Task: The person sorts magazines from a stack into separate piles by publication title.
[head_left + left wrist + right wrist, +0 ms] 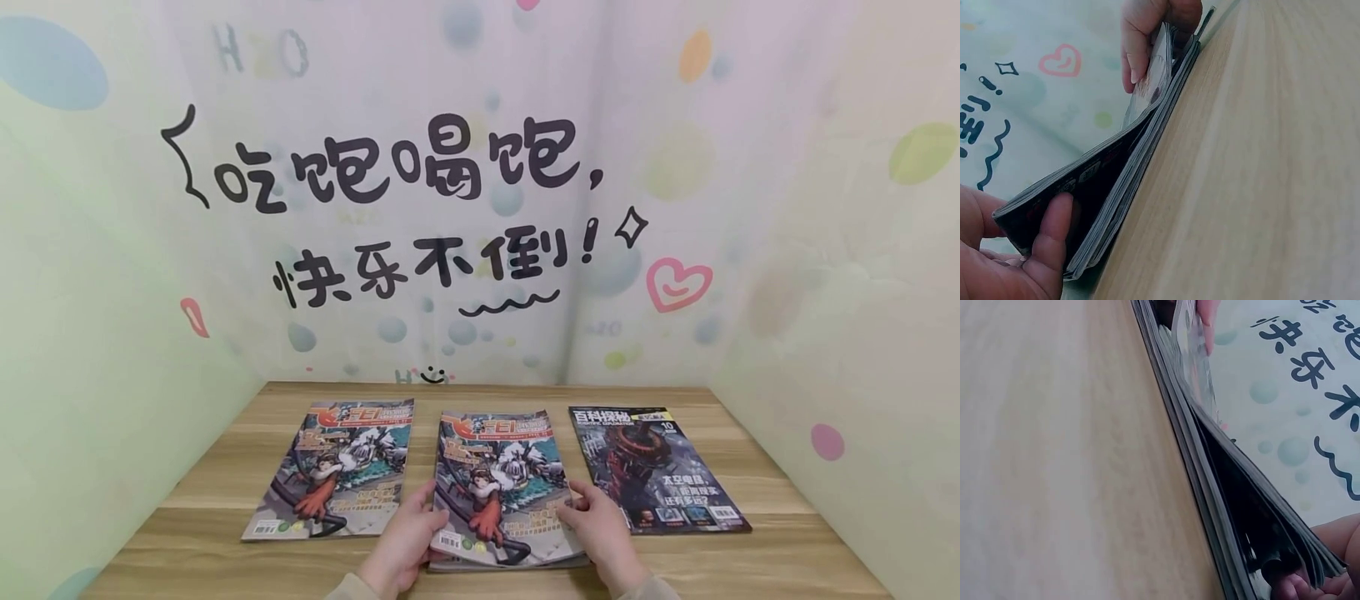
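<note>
In the head view a magazine with a red-figure cover lies in the middle, on top of other magazines. My left hand grips its left edge near the lower corner, and my right hand pinches the right edge, thumb on the cover. Both wrist views show the top magazine raised at its edges, bowed, with a dark gap above the stack underneath. Fingers of the left hand reach into that gap. Fingertips of the right hand are under the lifted edge in the right wrist view.
A matching magazine lies on the left of the wooden table. To the right is a dark magazine with a space-themed cover, close to the right hand. Behind the table stands a printed curtain with black lettering; pale walls close both sides.
</note>
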A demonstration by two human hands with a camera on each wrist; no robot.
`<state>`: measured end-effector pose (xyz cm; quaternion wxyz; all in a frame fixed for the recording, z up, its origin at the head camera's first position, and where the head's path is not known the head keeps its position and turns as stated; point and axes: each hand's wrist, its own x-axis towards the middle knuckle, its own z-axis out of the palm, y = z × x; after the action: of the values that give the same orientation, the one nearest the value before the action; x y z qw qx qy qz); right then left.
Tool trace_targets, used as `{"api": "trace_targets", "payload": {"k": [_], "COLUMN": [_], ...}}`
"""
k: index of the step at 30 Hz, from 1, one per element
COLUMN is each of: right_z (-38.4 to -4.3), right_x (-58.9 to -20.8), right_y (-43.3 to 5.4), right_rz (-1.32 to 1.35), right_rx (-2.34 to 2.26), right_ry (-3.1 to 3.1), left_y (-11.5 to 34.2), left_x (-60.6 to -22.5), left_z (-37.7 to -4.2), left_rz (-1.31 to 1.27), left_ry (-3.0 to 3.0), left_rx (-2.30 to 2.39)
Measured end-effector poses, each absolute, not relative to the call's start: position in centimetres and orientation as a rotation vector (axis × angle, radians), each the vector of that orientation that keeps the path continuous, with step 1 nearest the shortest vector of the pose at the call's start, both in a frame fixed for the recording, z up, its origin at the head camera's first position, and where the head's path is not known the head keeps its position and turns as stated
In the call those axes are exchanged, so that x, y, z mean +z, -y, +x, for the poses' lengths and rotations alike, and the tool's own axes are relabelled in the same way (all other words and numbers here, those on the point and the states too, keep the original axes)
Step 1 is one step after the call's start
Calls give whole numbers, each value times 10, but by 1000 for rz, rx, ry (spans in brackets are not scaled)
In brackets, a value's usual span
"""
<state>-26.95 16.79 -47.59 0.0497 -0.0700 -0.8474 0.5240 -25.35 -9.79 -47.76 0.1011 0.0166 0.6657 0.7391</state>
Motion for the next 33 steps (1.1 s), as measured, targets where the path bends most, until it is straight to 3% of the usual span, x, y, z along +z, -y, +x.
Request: {"api": "trace_targets", "payload": {"k": [33], "right_z": [-274], "right_x": [-481], "right_y": [-180], "right_rz": [-117], "right_rx": [1846], "right_ry": [2546], "left_y": [106], "left_x": [-480], "left_z": [-259], "left_rz": [85], "left_ry": [-2091], "left_rx": [2039]}}
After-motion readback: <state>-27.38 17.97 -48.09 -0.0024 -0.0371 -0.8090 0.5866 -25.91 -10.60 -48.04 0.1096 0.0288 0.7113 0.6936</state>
